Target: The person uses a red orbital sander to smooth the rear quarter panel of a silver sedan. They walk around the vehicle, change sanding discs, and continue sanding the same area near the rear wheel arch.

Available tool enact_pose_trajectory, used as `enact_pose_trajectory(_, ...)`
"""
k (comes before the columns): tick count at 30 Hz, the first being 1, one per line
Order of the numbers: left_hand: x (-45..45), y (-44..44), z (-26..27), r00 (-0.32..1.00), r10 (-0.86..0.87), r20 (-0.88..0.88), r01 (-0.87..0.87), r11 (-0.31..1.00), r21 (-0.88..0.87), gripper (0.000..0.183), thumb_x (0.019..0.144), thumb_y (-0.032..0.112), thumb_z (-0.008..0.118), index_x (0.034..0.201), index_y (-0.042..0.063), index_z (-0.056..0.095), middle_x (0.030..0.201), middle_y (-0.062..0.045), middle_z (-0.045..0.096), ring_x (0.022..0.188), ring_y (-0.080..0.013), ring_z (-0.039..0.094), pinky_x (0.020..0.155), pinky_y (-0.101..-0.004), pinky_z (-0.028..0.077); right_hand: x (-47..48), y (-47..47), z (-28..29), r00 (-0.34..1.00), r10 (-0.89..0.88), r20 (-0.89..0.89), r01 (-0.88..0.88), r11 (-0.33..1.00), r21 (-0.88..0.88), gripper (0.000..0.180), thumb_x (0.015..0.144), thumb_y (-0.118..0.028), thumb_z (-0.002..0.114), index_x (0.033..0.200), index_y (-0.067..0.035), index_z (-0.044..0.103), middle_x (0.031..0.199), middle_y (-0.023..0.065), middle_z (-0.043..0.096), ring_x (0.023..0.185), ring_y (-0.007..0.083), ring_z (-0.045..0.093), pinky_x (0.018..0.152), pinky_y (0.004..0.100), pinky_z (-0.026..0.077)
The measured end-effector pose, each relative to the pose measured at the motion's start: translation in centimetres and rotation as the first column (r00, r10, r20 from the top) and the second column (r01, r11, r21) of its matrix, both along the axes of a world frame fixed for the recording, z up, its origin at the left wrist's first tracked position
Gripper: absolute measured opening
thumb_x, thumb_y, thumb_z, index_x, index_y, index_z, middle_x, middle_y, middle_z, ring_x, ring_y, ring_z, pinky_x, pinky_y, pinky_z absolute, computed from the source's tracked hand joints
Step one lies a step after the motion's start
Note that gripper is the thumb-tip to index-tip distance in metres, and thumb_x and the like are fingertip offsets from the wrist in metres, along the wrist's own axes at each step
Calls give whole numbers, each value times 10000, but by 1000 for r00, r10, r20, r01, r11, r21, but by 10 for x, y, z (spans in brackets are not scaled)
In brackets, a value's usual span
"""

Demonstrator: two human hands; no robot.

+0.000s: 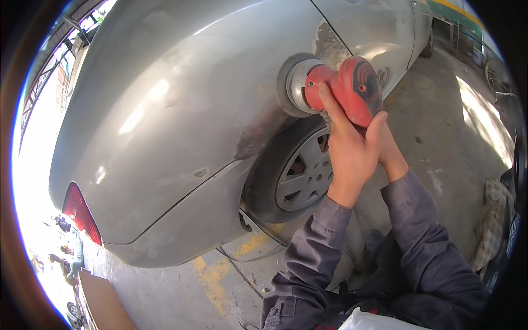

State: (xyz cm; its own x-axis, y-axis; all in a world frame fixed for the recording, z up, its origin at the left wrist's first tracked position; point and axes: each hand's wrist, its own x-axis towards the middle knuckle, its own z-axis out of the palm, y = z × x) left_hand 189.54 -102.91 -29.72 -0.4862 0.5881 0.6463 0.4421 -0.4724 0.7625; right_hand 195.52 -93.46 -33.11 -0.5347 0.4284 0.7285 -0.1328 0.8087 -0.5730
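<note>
A red and black power sander (326, 86) has its round pad against the silver car's rear fender (231, 70), just above the wheel arch. My left hand (350, 144) grips the sander's body from the near side, its thumb and fingers spread around it. Behind it, my right hand (385, 144) holds the sander from below, its fingers mostly hidden. A bare, scraped patch (332, 43) lies beyond the sander, by the door seam. Dark scuffed paint (251, 142) marks the arch edge, and a small worn spot (200, 173) shows above the bumper seam.
The rear wheel (305, 169) sits below the sander. A thin cable (268, 252) runs over the concrete floor (412, 123). A cardboard piece (101, 301) is at the lower left; checked cloth (491, 222) lies at the right. The red tail light (82, 212) is at the car's corner.
</note>
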Motion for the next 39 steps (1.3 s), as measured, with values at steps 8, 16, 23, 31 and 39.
enact_pose_trajectory(8,-2,-41,-12,965,62,257,-108,979,170,1073,914,171,741,1620,12,-51,1259,-243,646,1133,-329,668,973,-392,511,-14,-47,17,985,171,-18,-171,974,-145,362,780,-241,741,1013,22,654,867,217,697,779,390,666,723,379,529)
enact_pose_trajectory(16,-7,-51,-4,983,42,179,-73,983,167,966,950,232,691,1616,10,28,1407,-210,530,1237,-298,576,1067,-379,436,-16,-56,24,999,31,-33,-29,997,71,313,793,-235,727,982,0,643,853,195,692,781,394,657,689,397,517)
enact_pose_trajectory(23,-4,-53,0,972,2,237,-50,978,200,972,946,280,691,1620,9,47,1466,-219,495,1310,-311,536,1104,-387,408,-14,-53,22,998,57,-7,-57,998,19,320,790,-226,738,977,15,638,842,175,696,753,386,643,690,403,519)
enact_pose_trajectory(31,-17,-53,-17,960,-76,270,-18,944,330,1080,901,202,709,1630,30,-68,1402,-245,546,1242,-322,594,1063,-411,456,-16,-86,42,996,83,25,-78,983,-166,343,830,-235,709,1071,1,652,893,184,711,783,385,660,741,368,538)
enact_pose_trajectory(39,-8,-45,-6,975,30,219,-79,973,217,1095,896,226,724,1631,40,-66,1392,-255,565,1234,-338,612,1063,-400,459,-11,-64,33,995,101,-25,-104,984,-145,309,834,-200,712,1058,6,654,875,155,717,767,237,662,737,358,532)
